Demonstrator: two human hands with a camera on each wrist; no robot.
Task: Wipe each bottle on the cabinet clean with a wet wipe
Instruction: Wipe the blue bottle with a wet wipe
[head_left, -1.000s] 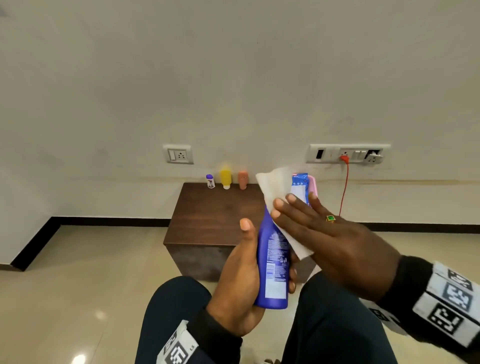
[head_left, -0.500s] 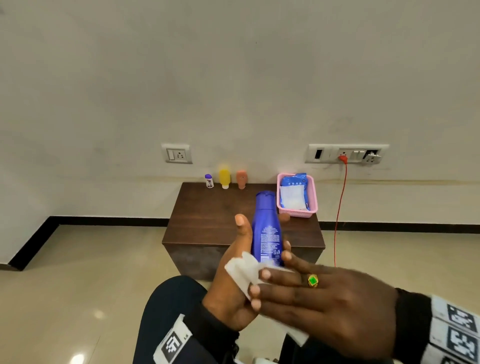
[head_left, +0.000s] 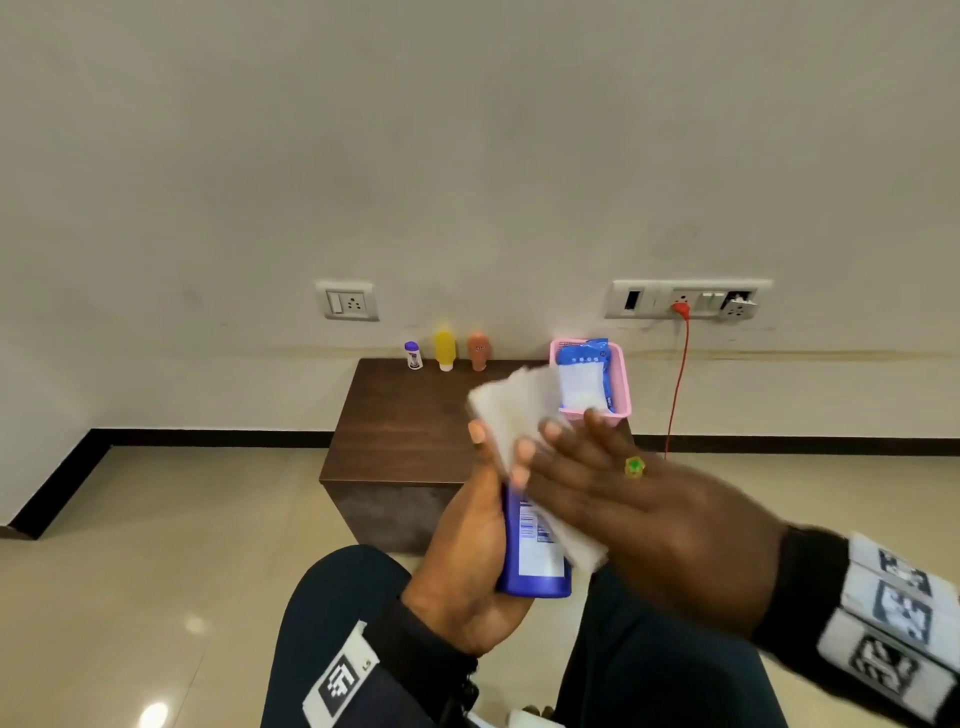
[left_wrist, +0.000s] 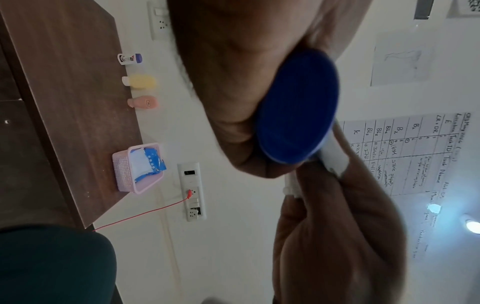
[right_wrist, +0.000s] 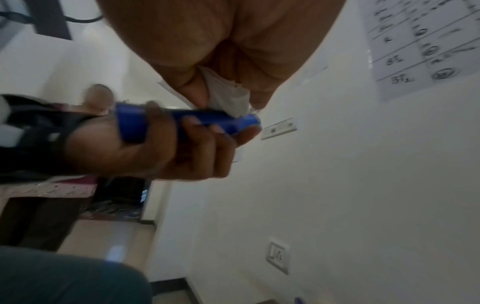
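My left hand (head_left: 467, 545) grips a blue bottle (head_left: 535, 564) upright over my lap, in front of the cabinet (head_left: 405, 431). My right hand (head_left: 597, 478) lies across the bottle's upper part, fingers stretched out, holding a white wet wipe (head_left: 511, 410) against it. The wipe hides the bottle's cap. The right wrist view shows the wipe (right_wrist: 228, 96) pinched between thumb and fingers on the bottle (right_wrist: 207, 118). The left wrist view shows the bottle's round base (left_wrist: 298, 107). A small purple-capped bottle (head_left: 413, 356), a yellow bottle (head_left: 444, 351) and a peach bottle (head_left: 478, 352) stand at the cabinet's back edge.
A pink basket (head_left: 623, 384) with a blue wipe pack (head_left: 584, 374) sits at the cabinet's back right corner. A red cable (head_left: 678, 374) hangs from the wall socket to the right of the cabinet. My knees are below the hands, with tiled floor on both sides.
My right hand with the wipe slid down to the bottle's lower part, then back up over its top. My left hand keeps the same grip on the bottle.
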